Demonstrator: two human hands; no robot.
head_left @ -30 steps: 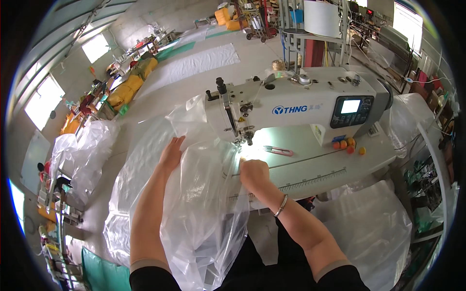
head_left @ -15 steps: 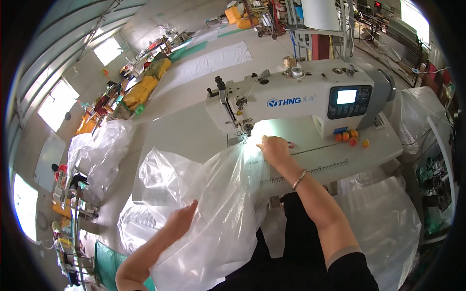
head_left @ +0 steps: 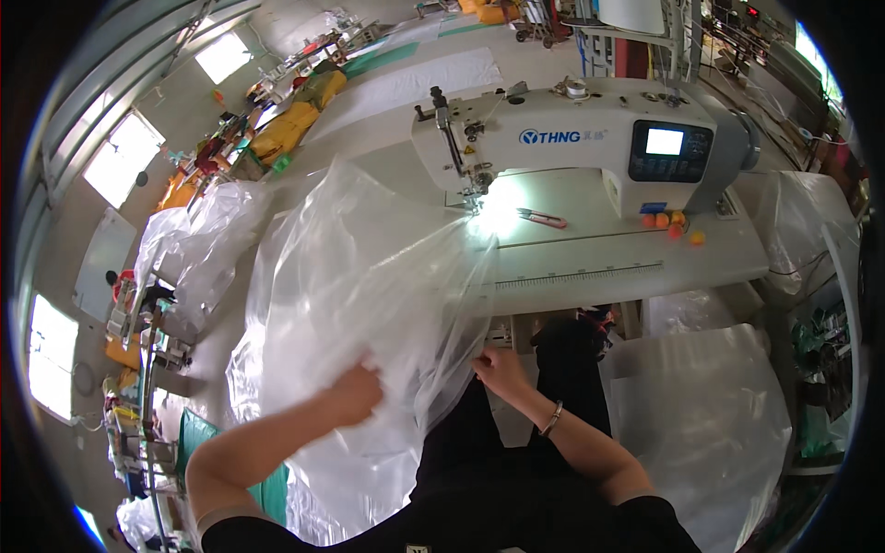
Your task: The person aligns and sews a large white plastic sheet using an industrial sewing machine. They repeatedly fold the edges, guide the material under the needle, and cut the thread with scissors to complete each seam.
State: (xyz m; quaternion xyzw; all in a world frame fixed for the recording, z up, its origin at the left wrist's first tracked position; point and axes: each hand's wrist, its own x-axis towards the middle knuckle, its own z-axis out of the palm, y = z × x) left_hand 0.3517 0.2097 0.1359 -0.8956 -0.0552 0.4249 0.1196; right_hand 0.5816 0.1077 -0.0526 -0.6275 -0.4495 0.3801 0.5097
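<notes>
A large sheet of clear plastic film (head_left: 341,258) runs from under the needle area of a white sewing machine (head_left: 599,138) down over the table's front edge and my lap. Low on the sheet, my left hand (head_left: 358,392) is closed on a fold of it, a little smeared by motion. My right hand (head_left: 502,371) pinches the film's right edge just below the table's front. Bright lamp light washes out the spot beneath the needle. On the machine bed lies a small red-handled cutter (head_left: 544,218), right of the needle.
Several small orange and red balls (head_left: 678,223) sit below the machine's control panel (head_left: 670,152). More plastic film (head_left: 701,405) hangs at my right, and another heap (head_left: 207,240) stands at the left. A white thread cone (head_left: 631,14) is behind the machine.
My right hand has come down from beside the needle to the film's edge near my lap. The film has billowed up at the left, and my left hand has shifted slightly. The cutter shows fully.
</notes>
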